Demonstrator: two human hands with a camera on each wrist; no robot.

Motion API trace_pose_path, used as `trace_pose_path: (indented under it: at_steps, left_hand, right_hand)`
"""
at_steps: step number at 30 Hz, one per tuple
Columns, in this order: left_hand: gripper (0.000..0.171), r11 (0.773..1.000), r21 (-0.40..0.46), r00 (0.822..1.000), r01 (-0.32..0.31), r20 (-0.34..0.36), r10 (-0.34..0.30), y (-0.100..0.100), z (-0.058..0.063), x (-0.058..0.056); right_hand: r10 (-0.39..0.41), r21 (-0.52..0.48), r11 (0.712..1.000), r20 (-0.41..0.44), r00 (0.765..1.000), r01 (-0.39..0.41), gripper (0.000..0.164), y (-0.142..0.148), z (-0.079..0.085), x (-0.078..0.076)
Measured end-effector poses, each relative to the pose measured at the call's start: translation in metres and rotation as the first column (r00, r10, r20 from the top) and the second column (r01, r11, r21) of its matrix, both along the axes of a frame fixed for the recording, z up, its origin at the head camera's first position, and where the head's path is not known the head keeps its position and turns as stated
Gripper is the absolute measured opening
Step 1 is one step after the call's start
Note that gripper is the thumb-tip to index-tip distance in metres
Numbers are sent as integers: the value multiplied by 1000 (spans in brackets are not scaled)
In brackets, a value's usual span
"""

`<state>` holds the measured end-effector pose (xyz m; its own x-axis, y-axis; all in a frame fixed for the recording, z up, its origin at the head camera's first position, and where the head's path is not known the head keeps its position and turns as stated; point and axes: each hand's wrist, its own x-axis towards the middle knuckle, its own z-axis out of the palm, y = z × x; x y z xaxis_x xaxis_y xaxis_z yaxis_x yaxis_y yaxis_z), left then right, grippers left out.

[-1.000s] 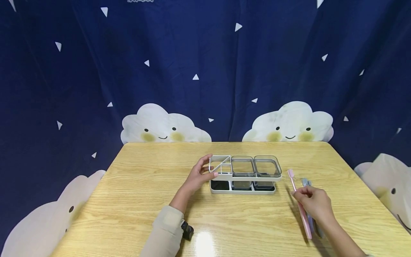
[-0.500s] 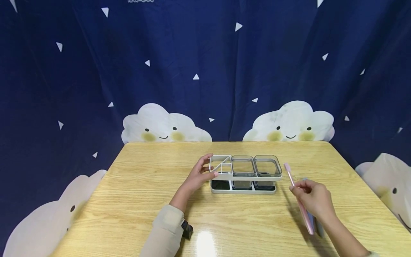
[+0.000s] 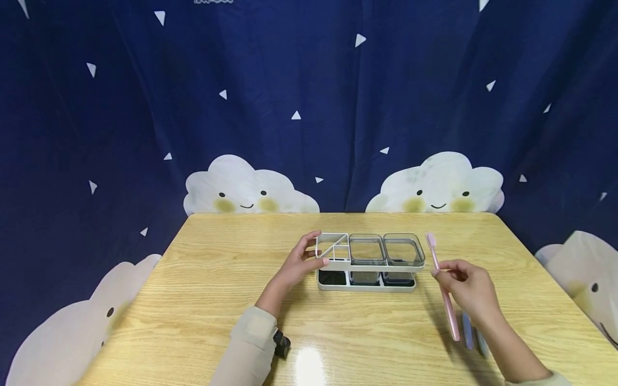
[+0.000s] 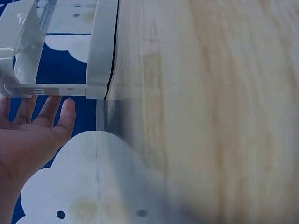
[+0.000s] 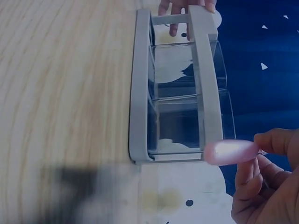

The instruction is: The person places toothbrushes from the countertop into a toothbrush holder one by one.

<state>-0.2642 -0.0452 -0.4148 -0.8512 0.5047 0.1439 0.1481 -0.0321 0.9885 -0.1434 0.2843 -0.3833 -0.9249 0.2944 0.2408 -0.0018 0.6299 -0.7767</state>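
Note:
My right hand [image 3: 470,287] pinches a pink toothbrush [image 3: 449,311] between thumb and fingers, its bristle end tilted up and away, to the right of a white toothbrush holder [image 3: 367,288]. The holder has a divided upper rack and two clear cups [image 3: 403,249]. My left hand [image 3: 296,265] grips the rack's left end, thumb in front and fingers behind. In the left wrist view the fingers of the left hand [image 4: 32,144] touch the rack's end. The pink handle end [image 5: 231,152] points at the camera in the right wrist view, above the right hand [image 5: 266,186].
Partly under my right hand, a blue handle [image 3: 467,331] and a grey handle [image 3: 482,343] lie on the wooden table [image 3: 217,257]. Behind the table hangs a dark blue curtain [image 3: 270,64] with clouds and white triangles.
My right hand has moved slightly left and away with the pink toothbrush, lifting it clear of the blue and grey handles. The left hand and the holder have stayed in place.

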Motion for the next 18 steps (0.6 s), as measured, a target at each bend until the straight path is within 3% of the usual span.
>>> trace_pose_path:
  at_steps: [18]
  left_hand:
    - [71, 1000, 31, 1000, 1, 0, -1, 1, -3, 0]
  right_hand:
    - [32, -129, 991, -64, 997, -40, 26, -16, 13, -10]
